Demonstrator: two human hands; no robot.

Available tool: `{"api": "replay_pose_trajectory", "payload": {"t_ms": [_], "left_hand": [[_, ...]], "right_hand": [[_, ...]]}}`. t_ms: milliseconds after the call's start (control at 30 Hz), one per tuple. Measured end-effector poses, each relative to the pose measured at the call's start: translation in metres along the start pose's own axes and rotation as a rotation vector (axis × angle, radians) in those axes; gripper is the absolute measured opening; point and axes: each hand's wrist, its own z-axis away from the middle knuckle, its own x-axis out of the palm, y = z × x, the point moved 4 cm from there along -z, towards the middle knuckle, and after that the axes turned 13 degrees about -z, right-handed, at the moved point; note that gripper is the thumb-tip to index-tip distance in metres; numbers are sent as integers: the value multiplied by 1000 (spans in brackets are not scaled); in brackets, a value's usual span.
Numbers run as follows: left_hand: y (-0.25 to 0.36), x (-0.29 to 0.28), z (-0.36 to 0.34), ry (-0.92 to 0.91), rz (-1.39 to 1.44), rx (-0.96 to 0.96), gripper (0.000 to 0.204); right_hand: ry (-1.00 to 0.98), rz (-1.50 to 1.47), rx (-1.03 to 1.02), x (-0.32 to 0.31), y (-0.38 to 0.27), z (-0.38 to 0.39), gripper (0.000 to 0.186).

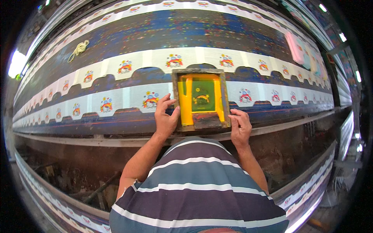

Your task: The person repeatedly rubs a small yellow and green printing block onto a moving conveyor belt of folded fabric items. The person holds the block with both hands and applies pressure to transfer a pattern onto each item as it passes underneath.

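Note:
In front of me a wooden-edged printing screen (175, 87) lies over the near strip of white printed fabric pieces (129, 99). Its mesh is green with a small rainbow figure, bordered by bright yellow ink (187, 89). A dark, worn squeegee block (206, 120) rests inside at its near end. My left hand (166, 116) is beside the screen's left edge, fingers bent and apart, thumb close to the wood. At the near right corner is my right hand (241, 123), its fingertips at or against the edge, thumb and fingers apart. Neither hand is wrapped round anything.
Further strips of printed fabric (147, 60) run across the long, ink-speckled table (217, 33). A coil of pale cord (79, 49) lies at far left. Pink cloth (294, 47) and other pastel stacks sit at far right. The table's front rail (97, 141) passes before me.

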Motion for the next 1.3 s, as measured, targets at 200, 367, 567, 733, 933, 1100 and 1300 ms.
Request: {"api": "replay_pose_trajectory", "payload": {"t_ms": [200, 367, 567, 733, 933, 1100, 1300], "left_hand": [[16, 29, 4, 85, -126, 18, 53], [10, 35, 6, 66, -205, 7, 48], [25, 38, 5, 95, -134, 16, 37], [61, 71, 5, 92, -107, 43, 33], [93, 155, 8, 90, -107, 66, 33], [113, 220, 15, 74, -37, 10, 31], [123, 242, 20, 74, -27, -43, 27]], "right_hand": [[41, 40, 197, -14, 20, 7, 33], [-15, -88, 452, -3, 46, 20, 49], [-51, -323, 581, -5, 70, 28, 51], [-30, -256, 487, -37, 87, 27, 47], [23, -165, 488, -114, 123, 20, 46], [45, -145, 504, -171, 151, 9, 43], [-140, 106, -33, -196, 121, -7, 43]]}}
